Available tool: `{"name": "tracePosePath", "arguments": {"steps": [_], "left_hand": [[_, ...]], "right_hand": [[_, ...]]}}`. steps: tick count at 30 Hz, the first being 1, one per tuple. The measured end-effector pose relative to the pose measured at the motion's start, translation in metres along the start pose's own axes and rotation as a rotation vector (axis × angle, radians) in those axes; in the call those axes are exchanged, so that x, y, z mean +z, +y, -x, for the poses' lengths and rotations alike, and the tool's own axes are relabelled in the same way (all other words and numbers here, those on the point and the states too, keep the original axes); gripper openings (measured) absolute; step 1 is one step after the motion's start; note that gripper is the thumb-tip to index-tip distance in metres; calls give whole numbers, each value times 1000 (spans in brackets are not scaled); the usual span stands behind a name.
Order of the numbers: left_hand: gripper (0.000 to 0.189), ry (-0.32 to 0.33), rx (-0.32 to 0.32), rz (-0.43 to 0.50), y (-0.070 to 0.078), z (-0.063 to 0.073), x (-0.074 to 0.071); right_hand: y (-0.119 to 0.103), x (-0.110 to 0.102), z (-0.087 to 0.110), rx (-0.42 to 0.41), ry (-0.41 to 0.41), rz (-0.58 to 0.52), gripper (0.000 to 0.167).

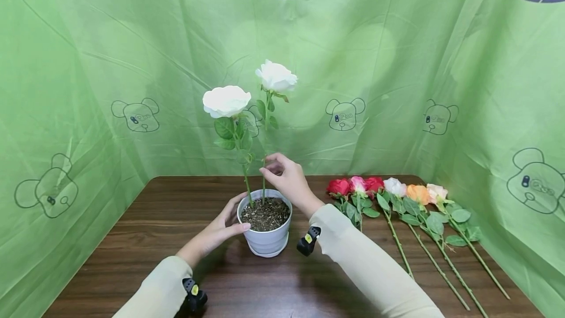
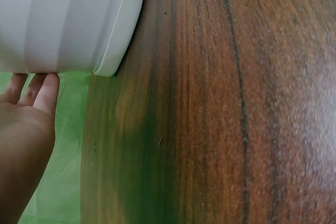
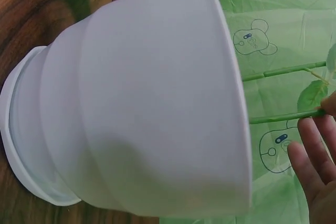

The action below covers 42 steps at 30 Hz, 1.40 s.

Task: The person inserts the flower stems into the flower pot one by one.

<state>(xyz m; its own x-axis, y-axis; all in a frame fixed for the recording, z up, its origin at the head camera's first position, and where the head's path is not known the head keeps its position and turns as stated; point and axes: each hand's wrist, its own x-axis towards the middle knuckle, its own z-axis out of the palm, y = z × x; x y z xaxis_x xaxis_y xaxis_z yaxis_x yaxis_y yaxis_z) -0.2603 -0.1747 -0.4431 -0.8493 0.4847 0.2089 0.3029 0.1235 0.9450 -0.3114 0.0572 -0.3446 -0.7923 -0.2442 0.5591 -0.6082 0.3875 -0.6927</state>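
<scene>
A white flower pot point(image 1: 268, 240) on its saucer holds dark soil point(image 1: 267, 216) and two upright white roses. My left hand point(image 1: 219, 229) grips the pot's left side, thumb at the front rim; in the left wrist view its fingers point(image 2: 47, 94) lie against the wall. My right hand point(image 1: 289, 179) pinches the green stem of the taller, rear white rose point(image 1: 276, 76) above the rim. In the right wrist view this stem point(image 3: 286, 117) runs from the pot to the fingertips. The other white rose point(image 1: 226, 101) stands to the left, untouched, its stem in the soil.
On the right of the brown wooden table point(image 1: 141, 239) several loose roses lie in a row: a red rose point(image 1: 339, 187), a white one point(image 1: 395, 187), an orange one point(image 1: 417, 194) and others, stems toward the front. Green printed cloth point(image 1: 176, 53) hangs around the table.
</scene>
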Motion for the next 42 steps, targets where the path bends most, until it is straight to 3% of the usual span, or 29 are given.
{"name": "tracePosePath", "arguments": {"steps": [6,14,23,33,42], "left_hand": [[77,-5,1,1,0,0,0],[76,-7,7,0,-1,-1,-1],[76,-9,13,5,0,-1,-1],[78,-15,14,16,3,0,0],[78,-19,6,16,4,0,0]], "right_hand": [[-2,5,2,19,-19,29,13],[7,11,2,25,-12,37,14],[23,22,8,91,-44,-1,18],[26,27,10,94,-26,-4,18],[27,26,13,42,-26,56,15]]}}
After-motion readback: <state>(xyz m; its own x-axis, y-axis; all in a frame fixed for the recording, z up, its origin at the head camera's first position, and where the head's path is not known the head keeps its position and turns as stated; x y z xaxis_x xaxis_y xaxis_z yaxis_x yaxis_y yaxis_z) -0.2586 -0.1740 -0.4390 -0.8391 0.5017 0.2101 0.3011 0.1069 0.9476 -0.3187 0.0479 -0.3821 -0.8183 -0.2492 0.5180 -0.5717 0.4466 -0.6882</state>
